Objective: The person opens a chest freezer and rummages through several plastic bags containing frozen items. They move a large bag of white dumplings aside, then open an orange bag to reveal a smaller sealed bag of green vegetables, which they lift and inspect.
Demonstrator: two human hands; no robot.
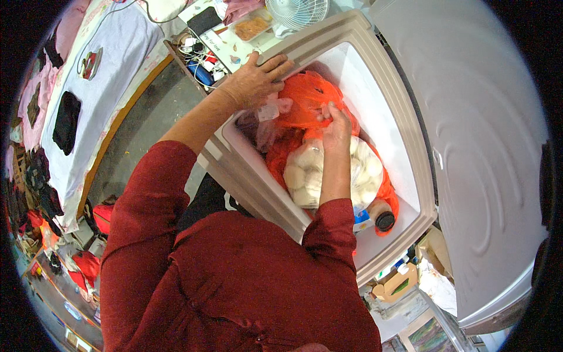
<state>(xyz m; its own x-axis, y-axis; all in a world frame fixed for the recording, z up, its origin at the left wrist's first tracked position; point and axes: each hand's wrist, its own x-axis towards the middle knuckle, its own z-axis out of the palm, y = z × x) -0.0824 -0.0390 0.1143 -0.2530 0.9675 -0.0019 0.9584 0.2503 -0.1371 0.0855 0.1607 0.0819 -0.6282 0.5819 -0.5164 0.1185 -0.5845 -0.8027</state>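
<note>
A chest freezer (283,187) stands before me with its lid (479,145) raised on the right. My left hand (259,81) lies on the freezer's rim at the upper left, fingers apart and holding nothing. Inside the freezer, my right hand (336,125) has its fingers curled on a red plastic bag (310,94). Below that hand is a clear plastic bag (303,174) of round, pale food pieces, partly covered by my forearm. A jar with a black lid (385,221) lies by it, next to a blue-and-white package (361,218).
Left of the freezer, an open drawer (198,66) holds cables and chargers. On the table above are a fan (297,11) and a plastic food container (250,27). A bed with a pale blue cover (96,105) is at far left. A cardboard box (396,284) sits beyond the freezer's lower right.
</note>
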